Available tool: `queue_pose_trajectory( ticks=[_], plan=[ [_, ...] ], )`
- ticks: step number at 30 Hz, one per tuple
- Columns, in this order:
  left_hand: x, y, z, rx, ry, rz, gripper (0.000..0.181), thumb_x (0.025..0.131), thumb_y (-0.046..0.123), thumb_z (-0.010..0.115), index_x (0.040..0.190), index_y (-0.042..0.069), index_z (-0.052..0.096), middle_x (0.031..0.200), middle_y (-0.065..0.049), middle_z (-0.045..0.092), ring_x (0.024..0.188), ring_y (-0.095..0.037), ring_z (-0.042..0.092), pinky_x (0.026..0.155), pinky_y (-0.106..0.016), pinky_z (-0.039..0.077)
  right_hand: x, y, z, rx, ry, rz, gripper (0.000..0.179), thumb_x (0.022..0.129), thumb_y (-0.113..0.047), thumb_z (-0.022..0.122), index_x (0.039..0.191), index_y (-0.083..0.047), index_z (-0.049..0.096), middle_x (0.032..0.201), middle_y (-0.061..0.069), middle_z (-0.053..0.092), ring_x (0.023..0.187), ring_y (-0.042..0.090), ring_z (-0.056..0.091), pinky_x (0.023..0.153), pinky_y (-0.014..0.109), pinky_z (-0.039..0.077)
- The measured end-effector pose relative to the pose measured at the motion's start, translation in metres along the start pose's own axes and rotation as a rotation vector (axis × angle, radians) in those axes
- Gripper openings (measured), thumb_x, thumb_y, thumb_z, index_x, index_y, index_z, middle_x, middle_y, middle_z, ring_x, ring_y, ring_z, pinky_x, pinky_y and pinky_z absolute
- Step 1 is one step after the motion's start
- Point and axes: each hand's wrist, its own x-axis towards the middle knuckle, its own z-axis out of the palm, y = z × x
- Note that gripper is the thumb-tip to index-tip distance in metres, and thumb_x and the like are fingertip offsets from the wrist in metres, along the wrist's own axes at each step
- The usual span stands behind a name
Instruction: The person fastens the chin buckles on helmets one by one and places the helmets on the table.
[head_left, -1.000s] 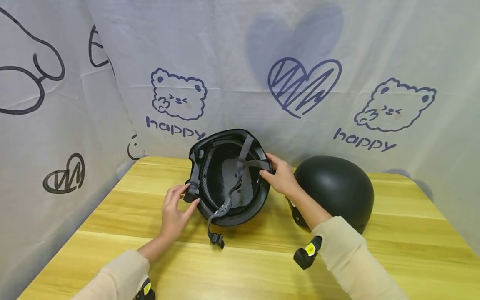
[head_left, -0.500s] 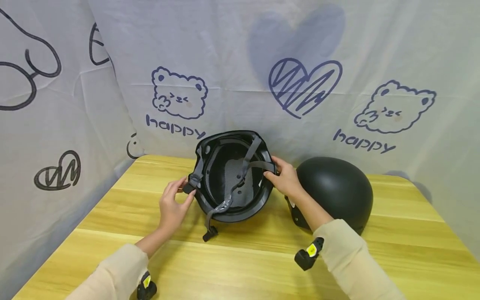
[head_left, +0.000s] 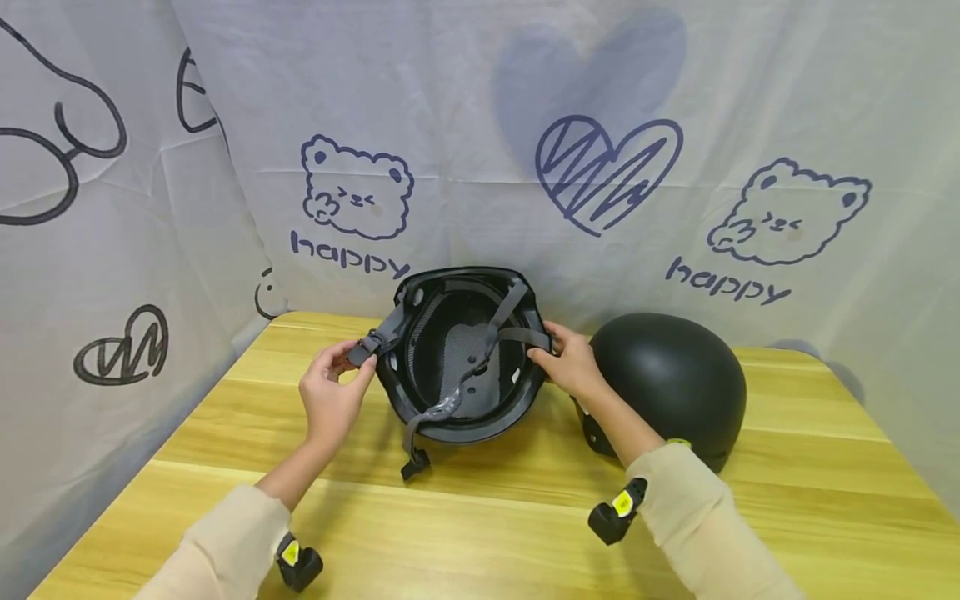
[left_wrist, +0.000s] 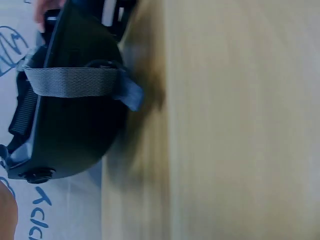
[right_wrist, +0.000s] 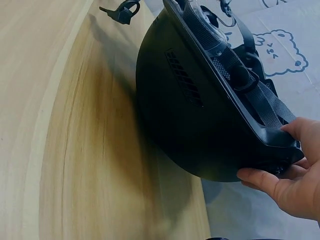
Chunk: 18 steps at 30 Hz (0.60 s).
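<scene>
A black helmet (head_left: 459,333) stands tipped on its shell, its hollow inside facing me in the head view. My left hand (head_left: 330,396) pinches the buckle end of a grey chin strap (head_left: 386,332) at the helmet's left edge, pulled outward from the rim. On the opposite side, my right hand (head_left: 573,364) grips the rim, thumb inside; the right wrist view shows its fingers (right_wrist: 260,180) against the outer shell. The other strap end, with a black buckle (head_left: 415,464), hangs over the lower rim. In the left wrist view, only a sliver of my left hand (left_wrist: 6,212) appears.
A second black helmet (head_left: 667,383) lies dome up on the wooden table (head_left: 465,542), right beside my right forearm. Behind the table hangs a white cloth (head_left: 465,108) printed with bears and hearts. Black wrist cameras (head_left: 617,512) sit at both sleeves.
The helmet has turned and shifted slightly to the right. My left hand has moved up and left, drawing the strap's buckle end away from the rim. My right hand keeps its grip.
</scene>
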Motion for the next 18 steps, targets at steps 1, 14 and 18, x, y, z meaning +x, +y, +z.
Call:
queue_pose_trajectory(
  ticks=[1,14,18],
  plan=[
    [0.002,0.002,0.001,-0.022,0.003,-0.02,0.028,0.073,-0.013,0.068,0.1,-0.019,0.06,0.088,-0.009,0.061,0.072,0.007,0.055,0.071,-0.005,0.047,0.0,0.0,0.0,0.0,-0.001,0.0,0.06,0.089,-0.011,0.056,0.144,-0.004,0.032,0.13,0.026,0.052,0.103,0.037,0.062,0.075,0.037,0.057],
    [0.025,0.022,0.004,-0.124,-0.076,0.008,0.026,0.074,-0.01,0.07,0.097,-0.017,0.063,0.086,0.012,0.059,0.076,0.002,0.058,0.073,-0.008,0.049,0.002,-0.001,0.002,0.018,0.001,0.011,0.06,0.088,-0.01,0.057,0.143,-0.003,0.034,0.129,0.026,0.053,0.101,0.034,0.063,0.072,0.033,0.057],
    [0.032,0.028,0.006,-0.106,-0.135,0.056,0.026,0.072,-0.011,0.071,0.097,-0.017,0.063,0.088,0.01,0.057,0.077,0.003,0.057,0.074,-0.007,0.048,0.003,0.0,0.005,0.026,-0.005,0.011,0.059,0.088,-0.01,0.057,0.142,-0.002,0.034,0.129,0.026,0.053,0.1,0.034,0.063,0.073,0.036,0.057]
  ],
)
